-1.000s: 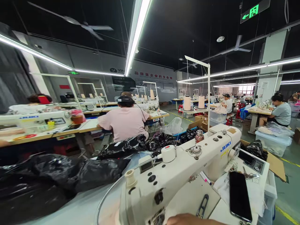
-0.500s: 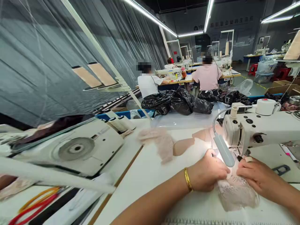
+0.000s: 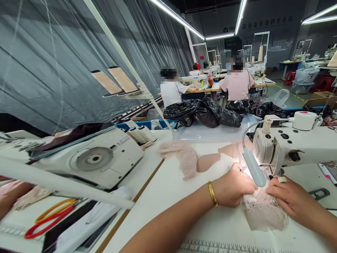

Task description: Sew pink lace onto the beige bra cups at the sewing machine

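My left hand [image 3: 233, 187], with a gold bangle at the wrist, rests curled on a piece of pale pink lace fabric [image 3: 264, 212] just left of the needle of a white sewing machine [image 3: 295, 144]. My right hand [image 3: 285, 198] presses its fingers on the same lace from the right, under the machine head. A small gooseneck lamp [image 3: 254, 168] lights the spot between my hands. More pink lace and skin-coloured pieces [image 3: 189, 160] trail away behind the needle over the white table [image 3: 168, 196].
A second white sewing machine [image 3: 100, 160] lies at the left, with red and orange scissors [image 3: 50, 219] in front of it. Thread cones [image 3: 139, 134] lie by it. Black plastic bags [image 3: 205, 112] are heaped beyond the table. Two people sit sewing at far tables [image 3: 237, 88].
A second ago I was looking up across the workshop over the machine top; my view has since dropped to my hands on the lace, then shifted slightly with the hands staying at the needle.
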Demonstrator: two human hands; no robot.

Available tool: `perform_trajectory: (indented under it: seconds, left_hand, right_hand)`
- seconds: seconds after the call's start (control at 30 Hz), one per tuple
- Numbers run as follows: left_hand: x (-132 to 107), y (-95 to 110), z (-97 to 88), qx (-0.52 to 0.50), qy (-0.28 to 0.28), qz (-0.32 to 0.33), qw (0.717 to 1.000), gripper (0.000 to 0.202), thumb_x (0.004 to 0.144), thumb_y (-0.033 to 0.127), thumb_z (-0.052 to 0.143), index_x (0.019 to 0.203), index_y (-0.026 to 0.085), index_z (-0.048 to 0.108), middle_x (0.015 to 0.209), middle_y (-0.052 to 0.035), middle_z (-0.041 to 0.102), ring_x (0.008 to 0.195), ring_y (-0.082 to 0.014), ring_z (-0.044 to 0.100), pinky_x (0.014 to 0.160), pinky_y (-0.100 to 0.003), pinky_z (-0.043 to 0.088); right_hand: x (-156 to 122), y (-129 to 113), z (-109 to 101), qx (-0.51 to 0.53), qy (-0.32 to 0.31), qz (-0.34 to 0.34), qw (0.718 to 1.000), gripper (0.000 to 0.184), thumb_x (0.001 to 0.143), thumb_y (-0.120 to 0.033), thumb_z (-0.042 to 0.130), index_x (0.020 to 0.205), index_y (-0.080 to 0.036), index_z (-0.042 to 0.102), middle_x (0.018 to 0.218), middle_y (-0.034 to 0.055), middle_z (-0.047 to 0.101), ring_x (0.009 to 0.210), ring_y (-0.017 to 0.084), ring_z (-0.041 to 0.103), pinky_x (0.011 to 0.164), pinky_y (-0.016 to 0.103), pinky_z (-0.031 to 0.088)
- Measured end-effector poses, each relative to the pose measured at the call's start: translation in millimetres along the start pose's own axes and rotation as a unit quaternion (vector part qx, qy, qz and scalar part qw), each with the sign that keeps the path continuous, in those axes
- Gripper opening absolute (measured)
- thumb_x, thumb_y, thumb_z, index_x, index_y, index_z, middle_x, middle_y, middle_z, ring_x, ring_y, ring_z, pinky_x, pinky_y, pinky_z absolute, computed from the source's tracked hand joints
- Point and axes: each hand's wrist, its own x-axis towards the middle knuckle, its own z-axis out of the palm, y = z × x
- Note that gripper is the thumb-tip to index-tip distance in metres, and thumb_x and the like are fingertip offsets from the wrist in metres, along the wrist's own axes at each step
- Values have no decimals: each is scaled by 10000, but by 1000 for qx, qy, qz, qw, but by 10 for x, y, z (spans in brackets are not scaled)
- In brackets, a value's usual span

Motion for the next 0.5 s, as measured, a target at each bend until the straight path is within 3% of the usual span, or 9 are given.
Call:
perform_trajectory:
  seconds: [0.17,0.23,0.37,0.5]
  left_hand:
    - [2,-73,7,-15,-11,-25,1000,384,777,94,618,1116,263,684,1094,-46,737,1023,-259,636,1000,-467,373]
    - [8,-104,13,-11,-16,-33,999,378,775,97,619,1110,260,685,1085,-48,736,1020,-260,630,1008,-474,371]
    - [31,-165,25,1,-18,-42,999,293,800,114,612,1050,242,694,1040,-63,734,996,-261,619,1011,-482,369]
    - [54,-194,39,18,-12,-41,999,208,808,117,605,964,222,695,963,-75,726,937,-254,607,1004,-491,364]
  right_hand:
    - [-50,78,35,-33,58,34,997,330,1025,-186,433,1211,-299,682,1032,86,682,963,291,627,745,411,562]
    - [-55,100,33,-29,79,39,996,331,1015,-181,439,1168,-311,702,1026,83,673,955,294,631,738,419,572]
    - [-19,125,21,-1,106,48,993,283,1005,-181,437,986,-302,692,991,86,650,948,312,637,796,473,577]
    - [22,124,15,17,113,95,989,202,1024,-209,406,1049,-278,593,992,82,613,1087,323,612,858,474,561]
